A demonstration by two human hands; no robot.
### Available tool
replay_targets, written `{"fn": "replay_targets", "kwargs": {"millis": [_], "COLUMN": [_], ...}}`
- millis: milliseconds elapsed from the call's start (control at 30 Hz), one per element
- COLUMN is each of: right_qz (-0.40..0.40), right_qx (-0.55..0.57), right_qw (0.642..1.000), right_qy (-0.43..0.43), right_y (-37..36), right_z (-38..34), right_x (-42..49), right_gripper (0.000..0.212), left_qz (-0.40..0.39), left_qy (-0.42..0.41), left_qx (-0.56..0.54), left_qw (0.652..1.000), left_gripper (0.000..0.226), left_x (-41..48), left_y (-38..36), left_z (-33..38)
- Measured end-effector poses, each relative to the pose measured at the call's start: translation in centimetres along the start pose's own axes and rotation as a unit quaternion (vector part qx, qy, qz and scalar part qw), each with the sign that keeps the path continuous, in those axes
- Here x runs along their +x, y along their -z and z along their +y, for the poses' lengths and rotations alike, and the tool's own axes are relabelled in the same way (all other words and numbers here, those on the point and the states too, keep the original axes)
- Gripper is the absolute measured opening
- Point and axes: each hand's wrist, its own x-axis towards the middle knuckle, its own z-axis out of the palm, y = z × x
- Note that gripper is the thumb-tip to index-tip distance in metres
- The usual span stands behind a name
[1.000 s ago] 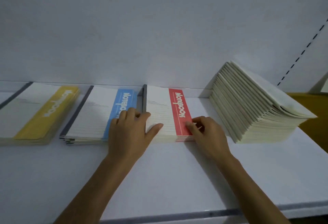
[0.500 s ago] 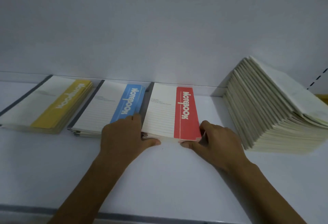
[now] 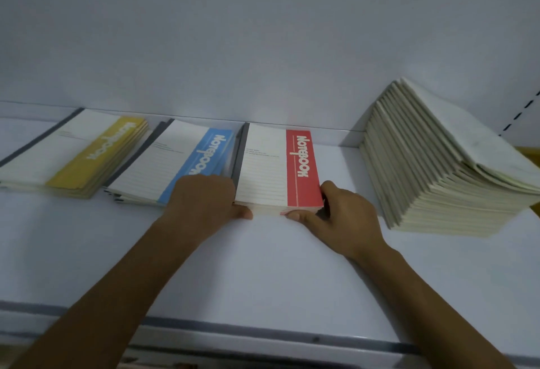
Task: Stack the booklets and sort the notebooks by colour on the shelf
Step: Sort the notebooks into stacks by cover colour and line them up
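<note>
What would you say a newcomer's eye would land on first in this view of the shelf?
Probably the red notebooks at the middle of the shelf, gripped at their near corners by the left hand and the right hand. Next, the tall leaning pile of cream booklets at the right, then the blue notebooks and yellow notebooks to the left.

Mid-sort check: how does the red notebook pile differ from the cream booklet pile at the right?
The red notebook pile is low; the cream booklet pile stands much taller. The red notebook pile's cover has a red band reading Notebook; the cream booklet pile's top looks plain. The left hand and right hand grip the red notebook pile's near corners; the cream booklet pile is untouched. Both rest on the white shelf.
</note>
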Motion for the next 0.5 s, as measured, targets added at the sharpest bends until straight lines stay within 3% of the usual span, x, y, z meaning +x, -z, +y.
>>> {"fn": "replay_targets", "kwargs": {"millis": [200, 367, 500], "right_qz": [0.026, 0.034, 0.013], "right_qx": [-0.007, -0.011, -0.033], "right_qw": [0.999, 0.999, 0.999], "right_qy": [0.025, 0.034, 0.011], "right_y": [-0.2, -0.5, -0.3], "right_z": [0.2, 0.1, -0.1], "right_x": [0.0, 0.0, -0.1], "right_gripper": [0.05, 0.055, 0.063], "left_qz": [0.141, 0.131, 0.03], "left_qy": [0.047, 0.063, 0.062], "left_qx": [-0.115, -0.204, -0.237], "left_qw": [0.982, 0.968, 0.969], "left_gripper": [0.052, 0.062, 0.064], "left_x": [-3.5, -3.1, -2.2], "left_y": [-0.8, -1.8, -1.9], "left_z": [1.8, 0.5, -0.4]}}
